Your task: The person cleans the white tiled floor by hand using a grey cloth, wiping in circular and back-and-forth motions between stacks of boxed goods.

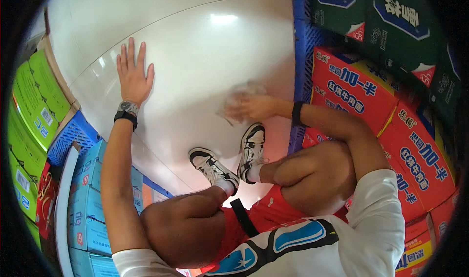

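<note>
Head view shows left grip (pixel 134 79) spread, right grip (pixel 254 107) clamped on cloth (pixel 250 88), open floor (pixel 210 57) between blue pallets (pixel 303 52).

Left hand (pixel 134 79) spread on pale floor (pixel 190 66), right hand (pixel 254 107) on blurred cloth (pixel 250 88), cartons (pixel 354 88) either side
</note>
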Tool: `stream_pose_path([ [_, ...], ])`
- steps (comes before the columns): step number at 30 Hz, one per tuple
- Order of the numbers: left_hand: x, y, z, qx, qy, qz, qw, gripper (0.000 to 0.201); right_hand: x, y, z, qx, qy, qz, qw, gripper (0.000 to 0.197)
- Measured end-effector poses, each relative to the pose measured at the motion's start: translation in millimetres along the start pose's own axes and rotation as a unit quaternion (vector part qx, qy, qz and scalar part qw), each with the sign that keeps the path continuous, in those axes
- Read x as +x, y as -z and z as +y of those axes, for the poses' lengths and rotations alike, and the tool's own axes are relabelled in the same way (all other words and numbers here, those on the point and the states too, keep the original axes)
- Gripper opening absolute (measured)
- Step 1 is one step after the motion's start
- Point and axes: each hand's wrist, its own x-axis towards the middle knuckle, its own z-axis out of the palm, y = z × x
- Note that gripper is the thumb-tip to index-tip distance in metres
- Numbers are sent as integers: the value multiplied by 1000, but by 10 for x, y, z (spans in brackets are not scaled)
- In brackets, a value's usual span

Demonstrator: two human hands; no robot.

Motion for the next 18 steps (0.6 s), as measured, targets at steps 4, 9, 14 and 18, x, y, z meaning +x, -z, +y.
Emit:
stream_pose_path([
  [4, -192, 208, -208, 21, -2, -10, 1000, 74, 444, -435, -433, -782, 18, -55, 621, 60],
  [9, -248, 264, -277, 24, -6, 1, 1000, 78, 428, -1439, -2234, -932, 281, 225, 31, 90],
  [14, -222, 226, -216, 24, -2, 0, 1000, 78, 428, -1920, -2696, -940, 240, 235, -54, 75],
  [18, -129, 209, -163, 29, -5, 4, 1000, 78, 445, -1422, -1852, -942, 194, 264, -69, 85],
])
